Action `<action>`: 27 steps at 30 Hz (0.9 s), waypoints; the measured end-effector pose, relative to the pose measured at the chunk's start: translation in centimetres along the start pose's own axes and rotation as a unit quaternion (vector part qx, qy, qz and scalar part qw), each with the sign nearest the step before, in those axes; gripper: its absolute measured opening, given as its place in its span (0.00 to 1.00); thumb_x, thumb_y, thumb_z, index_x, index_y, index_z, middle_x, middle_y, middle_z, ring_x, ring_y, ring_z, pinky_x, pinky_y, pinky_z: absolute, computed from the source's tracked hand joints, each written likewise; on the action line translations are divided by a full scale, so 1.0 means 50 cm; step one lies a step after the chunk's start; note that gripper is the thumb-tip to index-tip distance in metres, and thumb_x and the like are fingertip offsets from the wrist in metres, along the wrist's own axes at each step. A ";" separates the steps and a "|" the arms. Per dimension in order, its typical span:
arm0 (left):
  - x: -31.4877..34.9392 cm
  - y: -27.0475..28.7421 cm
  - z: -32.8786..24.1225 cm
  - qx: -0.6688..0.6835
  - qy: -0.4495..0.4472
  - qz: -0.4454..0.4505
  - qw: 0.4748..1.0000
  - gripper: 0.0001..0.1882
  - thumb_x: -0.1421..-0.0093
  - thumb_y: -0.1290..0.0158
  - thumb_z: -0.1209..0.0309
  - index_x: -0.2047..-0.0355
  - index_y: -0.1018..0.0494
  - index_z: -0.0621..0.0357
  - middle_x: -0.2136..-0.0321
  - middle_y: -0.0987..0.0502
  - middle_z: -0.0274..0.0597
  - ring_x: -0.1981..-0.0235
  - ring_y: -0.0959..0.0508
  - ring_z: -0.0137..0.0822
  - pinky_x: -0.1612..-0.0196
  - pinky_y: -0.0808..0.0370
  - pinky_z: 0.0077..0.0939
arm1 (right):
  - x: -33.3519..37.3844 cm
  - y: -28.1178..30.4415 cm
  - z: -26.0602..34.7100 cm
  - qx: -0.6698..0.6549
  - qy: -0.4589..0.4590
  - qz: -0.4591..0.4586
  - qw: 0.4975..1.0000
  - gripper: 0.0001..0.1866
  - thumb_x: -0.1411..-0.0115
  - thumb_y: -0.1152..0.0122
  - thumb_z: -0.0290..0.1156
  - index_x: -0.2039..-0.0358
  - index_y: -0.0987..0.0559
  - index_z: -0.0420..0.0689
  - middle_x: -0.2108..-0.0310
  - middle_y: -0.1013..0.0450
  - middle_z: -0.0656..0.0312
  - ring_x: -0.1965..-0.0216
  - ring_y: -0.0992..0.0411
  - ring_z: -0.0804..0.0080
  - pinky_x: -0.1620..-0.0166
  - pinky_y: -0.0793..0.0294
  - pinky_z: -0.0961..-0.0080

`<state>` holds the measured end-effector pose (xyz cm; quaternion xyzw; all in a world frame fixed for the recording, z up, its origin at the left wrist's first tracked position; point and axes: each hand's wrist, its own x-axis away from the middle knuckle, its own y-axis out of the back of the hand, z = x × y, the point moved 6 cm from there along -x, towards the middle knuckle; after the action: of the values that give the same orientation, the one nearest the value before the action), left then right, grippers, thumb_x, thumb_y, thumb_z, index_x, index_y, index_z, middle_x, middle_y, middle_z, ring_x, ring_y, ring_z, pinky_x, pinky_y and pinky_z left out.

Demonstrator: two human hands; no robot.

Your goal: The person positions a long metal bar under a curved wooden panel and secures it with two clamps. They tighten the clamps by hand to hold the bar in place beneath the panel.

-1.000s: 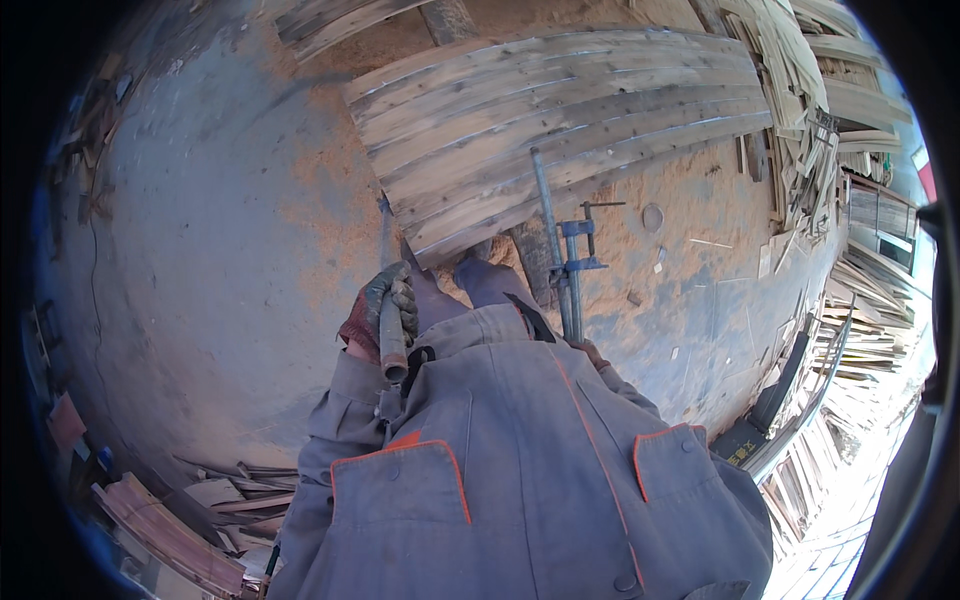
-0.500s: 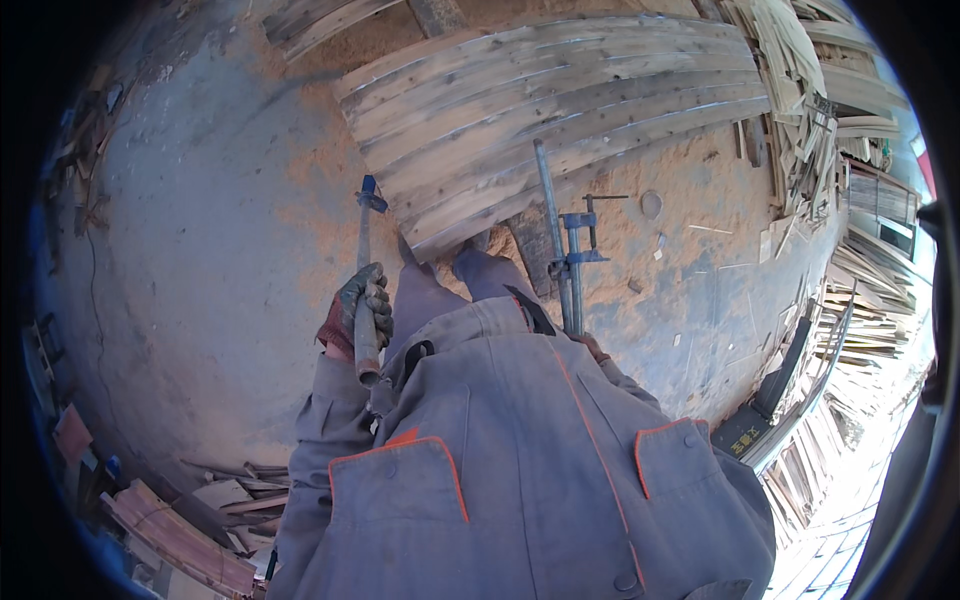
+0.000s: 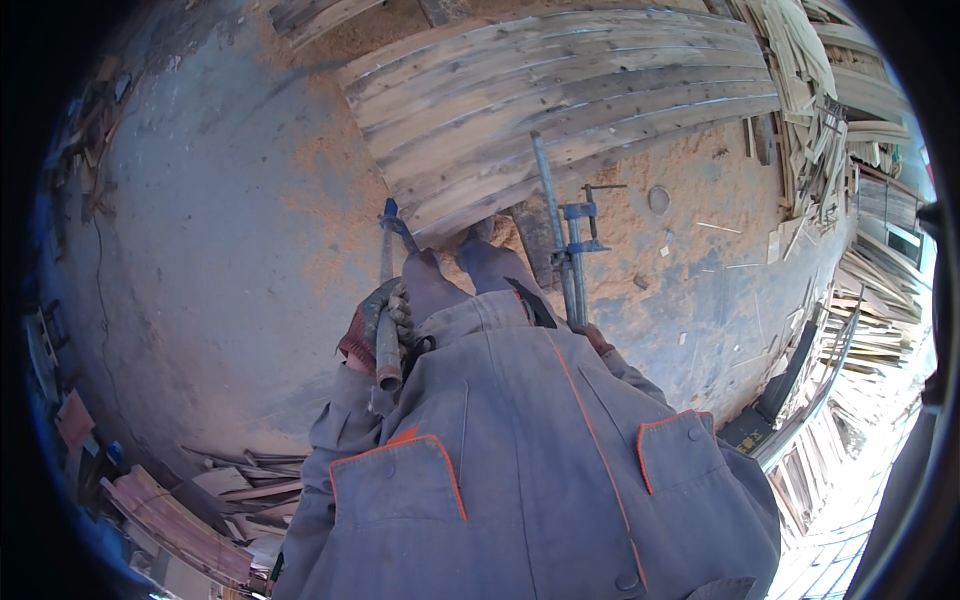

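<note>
My left hand (image 3: 376, 328), in a dark, worn glove with a reddish cuff, is closed around the steel tube of a pipe clamp (image 3: 387, 360). The tube's open end points back toward me, and its blue jaw (image 3: 391, 210) is at the far end, beside my leg. On the right, my right hand (image 3: 597, 341) shows only in part past the jacket, at the lower end of another pipe clamp (image 3: 571, 275). That clamp stands steeply, with blue jaws and a screw handle partway along its tubes. The jacket hides most of the right fingers.
Several long wooden boards (image 3: 570, 95) lie side by side in front of my feet. Sawdust (image 3: 690, 170) covers part of the concrete floor (image 3: 210, 250). Stacked timber strips (image 3: 800, 100) run along the right, with scrap wood (image 3: 250, 485) at lower left.
My left hand has shifted right, closer to my leg, carrying its clamp along; the blue jaw has turned and come nearer. The right clamp has barely moved.
</note>
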<state>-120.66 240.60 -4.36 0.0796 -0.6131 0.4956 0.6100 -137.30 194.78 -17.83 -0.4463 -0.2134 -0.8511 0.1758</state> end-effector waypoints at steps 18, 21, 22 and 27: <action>0.020 0.049 0.064 0.017 -0.001 0.020 1.000 0.10 0.27 0.47 0.60 0.66 0.28 0.47 0.81 0.27 0.20 0.84 0.25 0.21 0.82 0.26 0.20 | 0.012 -0.004 -0.124 -0.007 -0.050 -0.025 0.998 0.19 0.36 0.35 0.43 0.53 0.15 0.41 0.56 0.17 0.53 0.55 0.19 0.66 0.52 0.21 0.66; 0.022 0.059 0.076 -0.020 -0.013 -0.017 1.000 0.09 0.28 0.46 0.61 0.66 0.28 0.46 0.82 0.27 0.20 0.84 0.25 0.21 0.83 0.26 0.21 | 0.027 -0.031 -0.153 -0.067 -0.098 -0.035 0.992 0.22 0.39 0.32 0.45 0.54 0.15 0.39 0.57 0.17 0.52 0.56 0.19 0.63 0.54 0.21 0.64; 0.023 0.062 0.081 -0.030 -0.008 -0.022 0.999 0.08 0.28 0.46 0.61 0.66 0.28 0.46 0.82 0.27 0.20 0.85 0.25 0.20 0.83 0.27 0.21 | 0.030 -0.042 -0.161 -0.098 -0.113 -0.046 0.988 0.23 0.39 0.32 0.46 0.54 0.15 0.39 0.57 0.17 0.52 0.57 0.19 0.63 0.54 0.21 0.64; 0.029 0.078 0.098 -0.012 0.000 0.018 1.000 0.07 0.28 0.46 0.62 0.63 0.27 0.48 0.80 0.25 0.20 0.82 0.23 0.20 0.80 0.26 0.22 | 0.052 -0.096 -0.188 -0.083 -0.127 -0.095 0.984 0.24 0.42 0.28 0.44 0.54 0.16 0.35 0.62 0.16 0.52 0.61 0.19 0.65 0.58 0.21 0.64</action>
<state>-127.01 239.80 -4.02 0.0612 -0.6202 0.4989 0.6022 -147.49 193.69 -21.43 -0.5413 -0.2037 -0.8153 0.0279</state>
